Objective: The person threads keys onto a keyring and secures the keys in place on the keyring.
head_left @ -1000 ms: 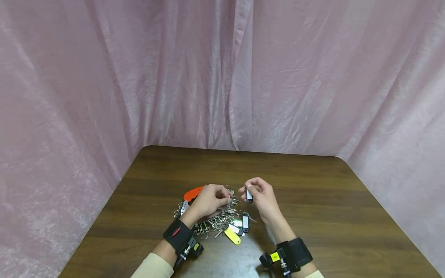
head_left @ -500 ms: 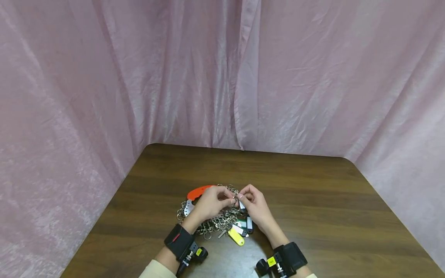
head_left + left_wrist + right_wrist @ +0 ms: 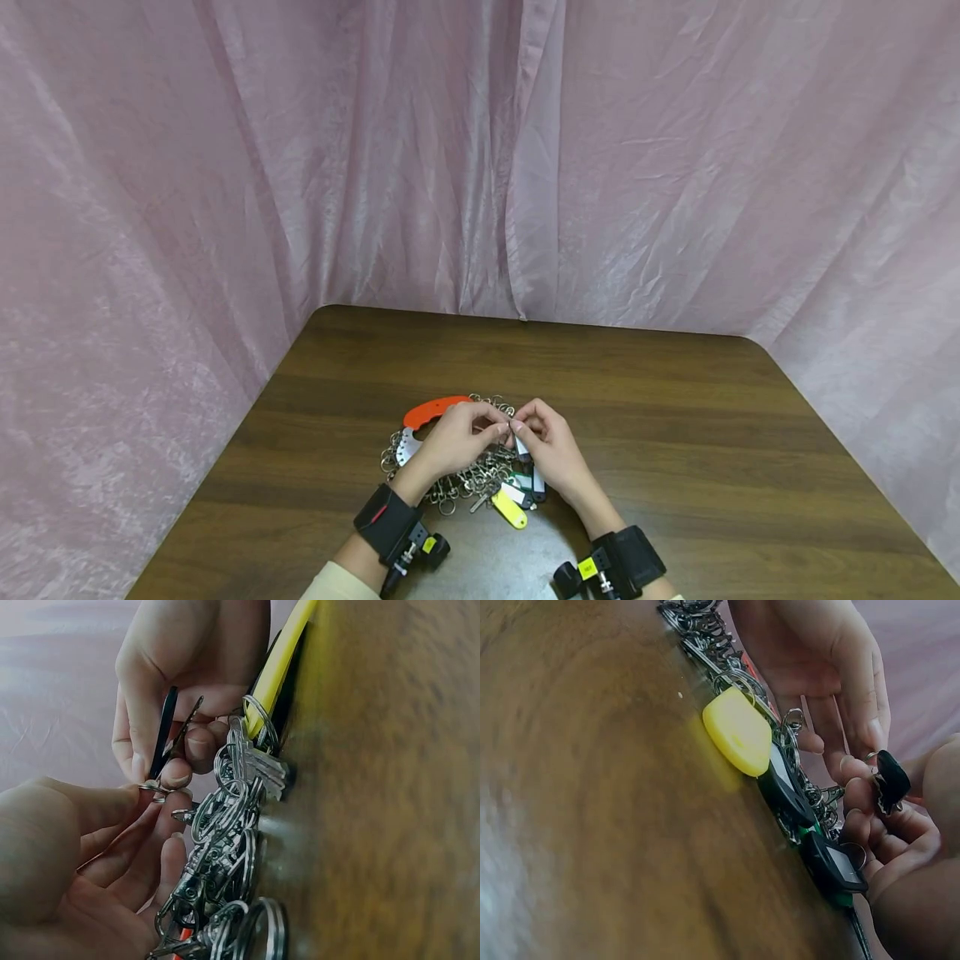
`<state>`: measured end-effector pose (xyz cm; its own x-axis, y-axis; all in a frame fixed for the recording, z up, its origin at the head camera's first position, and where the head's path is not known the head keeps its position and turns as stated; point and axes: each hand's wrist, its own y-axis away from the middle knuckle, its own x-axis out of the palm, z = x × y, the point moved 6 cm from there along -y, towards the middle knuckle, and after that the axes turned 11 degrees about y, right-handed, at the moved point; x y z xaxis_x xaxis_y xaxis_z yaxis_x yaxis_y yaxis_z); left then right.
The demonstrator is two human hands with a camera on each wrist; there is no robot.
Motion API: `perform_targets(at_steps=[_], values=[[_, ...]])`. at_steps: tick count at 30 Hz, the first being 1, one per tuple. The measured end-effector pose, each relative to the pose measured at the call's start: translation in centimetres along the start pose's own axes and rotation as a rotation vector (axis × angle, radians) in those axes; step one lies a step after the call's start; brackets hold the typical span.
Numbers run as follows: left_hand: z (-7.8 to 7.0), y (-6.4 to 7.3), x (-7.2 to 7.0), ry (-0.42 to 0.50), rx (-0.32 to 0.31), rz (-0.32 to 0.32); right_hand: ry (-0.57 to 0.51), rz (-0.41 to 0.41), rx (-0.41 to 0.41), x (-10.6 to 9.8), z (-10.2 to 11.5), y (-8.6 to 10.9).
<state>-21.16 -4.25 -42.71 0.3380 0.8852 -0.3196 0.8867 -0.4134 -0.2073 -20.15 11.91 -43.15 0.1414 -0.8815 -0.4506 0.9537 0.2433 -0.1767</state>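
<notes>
My left hand (image 3: 459,435) pinches a small metal key ring (image 3: 151,789) between thumb and finger. My right hand (image 3: 551,446) meets it fingertip to fingertip and pinches a black key tag (image 3: 892,776) with a white label; a key (image 3: 184,727) hangs beside the tag. Just under both hands lies a heap of metal clasps and rings (image 3: 480,479). It is attached around a curved holder with an orange grip (image 3: 433,411) and a grey plate with small holes (image 3: 407,447). Exactly how the pinched ring and the tag join is hidden by the fingertips.
At the heap's near right side lie a yellow key tag (image 3: 510,510), a black tag with a white label (image 3: 836,864) and a green one partly covered. A loose-hanging key (image 3: 262,766) rests by the yellow tag. Brown wooden table (image 3: 675,417) underneath; pink curtain (image 3: 375,167) behind.
My right hand has brought the black key tag left and slightly down to my left fingertips. Over the last half second both hands stay nearly in place.
</notes>
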Motion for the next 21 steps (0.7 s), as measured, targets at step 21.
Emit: perform_targets(at_steps=[21], values=[[-0.15, -0.01, 0.05, -0.022, 0.041, 0.004, -0.006, 0.019, -0.074, 0.2, -0.29, -0.09]])
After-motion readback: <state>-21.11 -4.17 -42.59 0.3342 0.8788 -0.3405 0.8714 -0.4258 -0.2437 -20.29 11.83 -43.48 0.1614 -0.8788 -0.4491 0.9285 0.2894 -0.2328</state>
